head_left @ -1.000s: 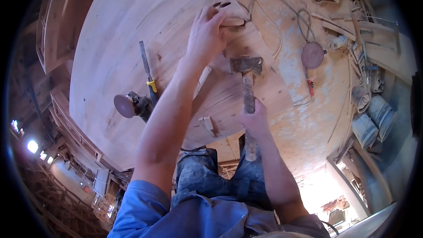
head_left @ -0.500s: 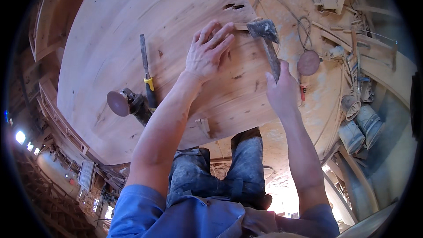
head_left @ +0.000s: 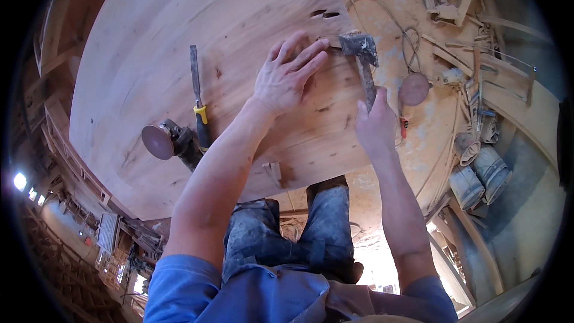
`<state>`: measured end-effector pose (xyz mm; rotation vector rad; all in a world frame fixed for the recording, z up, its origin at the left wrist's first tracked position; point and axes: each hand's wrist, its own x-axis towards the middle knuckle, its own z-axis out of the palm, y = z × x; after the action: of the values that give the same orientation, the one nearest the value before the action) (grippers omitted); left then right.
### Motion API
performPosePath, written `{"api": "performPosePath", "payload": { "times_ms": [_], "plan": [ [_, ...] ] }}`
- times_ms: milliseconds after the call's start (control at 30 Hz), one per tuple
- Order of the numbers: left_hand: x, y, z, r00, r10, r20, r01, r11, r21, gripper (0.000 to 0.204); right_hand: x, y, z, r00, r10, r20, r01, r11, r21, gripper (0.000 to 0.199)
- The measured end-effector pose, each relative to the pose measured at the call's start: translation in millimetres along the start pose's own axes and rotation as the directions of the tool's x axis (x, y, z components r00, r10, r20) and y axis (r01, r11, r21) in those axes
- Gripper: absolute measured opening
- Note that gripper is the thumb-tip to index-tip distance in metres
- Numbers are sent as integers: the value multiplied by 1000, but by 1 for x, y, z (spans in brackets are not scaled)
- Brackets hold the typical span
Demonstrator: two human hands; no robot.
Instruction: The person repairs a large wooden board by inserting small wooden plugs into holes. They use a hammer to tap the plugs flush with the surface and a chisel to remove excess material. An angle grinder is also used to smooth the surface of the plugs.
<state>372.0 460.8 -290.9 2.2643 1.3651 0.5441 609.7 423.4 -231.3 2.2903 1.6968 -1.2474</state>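
My left hand rests low over the large pale wooden panel, back upward and fingers stretched. Its fingertips press on a short, thin wooden strip; the thumb and the strip's far end are hidden under the hand. At the strip's other end, against or very near it, is the head of a hatchet, over the panel's right side. My right hand is wrapped round the hatchet's worn handle, a little nearer to me than the head. Two dark slots show in the panel beyond the strip.
Left of my left forearm lie a chisel with a yellow-and-black handle and an angle grinder. A small wood block sits near the panel's front edge. Off to the right are a round disc, a cord, buckets and wood scraps.
The hatchet head has turned slightly and sits a little lower in the picture. My left hand stays at the strip. The view has shifted slightly.
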Motion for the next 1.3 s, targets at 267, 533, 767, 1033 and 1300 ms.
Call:
{"api": "performPosePath", "payload": {
  "times_ms": [267,533,767,1033,1300],
  "plan": [
    [0,0,-1,1000,-11,6,12,1000,-11,67,-5,1,1,999,-10,-45,11,1000,25,40],
    [-1,-2,1,1000,-17,-9,16,1000,-15,69,0,-8,-6,999,19,27,-18,999,-37,40],
    [1,0,-1,999,-43,28,42,999,14,68,-4,-16,-4,998,50,-32,-51,999,-10,42],
    [-1,-2,3,995,-34,-95,25,995,-92,66,-5,-17,-1,998,44,-35,-44,999,-20,41],
    [0,1,4,991,-30,-133,21,998,-65,59,-42,43,37,997,17,-74,0,976,219,33]
  ]
}}
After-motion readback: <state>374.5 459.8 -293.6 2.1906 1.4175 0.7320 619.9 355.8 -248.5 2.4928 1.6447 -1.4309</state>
